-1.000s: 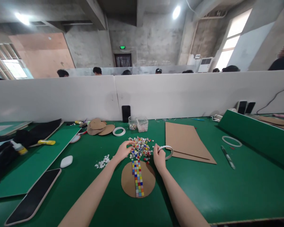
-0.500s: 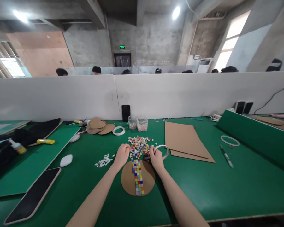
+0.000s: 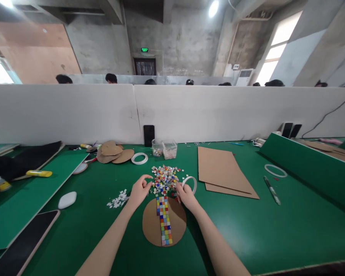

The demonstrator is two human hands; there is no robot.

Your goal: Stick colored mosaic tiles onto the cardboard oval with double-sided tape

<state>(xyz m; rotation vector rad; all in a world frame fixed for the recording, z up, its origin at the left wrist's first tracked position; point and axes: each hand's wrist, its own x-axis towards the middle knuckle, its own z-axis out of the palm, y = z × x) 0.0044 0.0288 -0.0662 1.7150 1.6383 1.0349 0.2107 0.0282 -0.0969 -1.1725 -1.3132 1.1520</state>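
Observation:
My left hand (image 3: 140, 190) is at the left edge of a heap of small coloured mosaic tiles (image 3: 165, 178), thumb and forefinger apart, with nothing visible between them. On the heap's right side, my right hand (image 3: 186, 196) has its fingers curled around a roll of white tape (image 3: 193, 184). Its fingertips reach in among the tiles, and whether they also pinch one is too small to tell. Below both hands lies a round cardboard disc (image 3: 150, 224). A band of coloured tiles (image 3: 165, 221) runs down the disc's middle in rows, from top edge to bottom edge.
White tile pieces (image 3: 118, 199) lie left of my left hand. Behind the heap stand two clear tubs (image 3: 169, 150), another tape roll (image 3: 139, 158) and cardboard discs (image 3: 110, 149). Cardboard sheets (image 3: 222, 168) and a marker (image 3: 271, 190) are rightward. A white case (image 3: 67, 200) sits left.
My left hand's thumb and forefinger have spread apart from a closed pinch. My right hand, still with the tape roll, has shifted slightly toward the heap. The camera view has turned a little.

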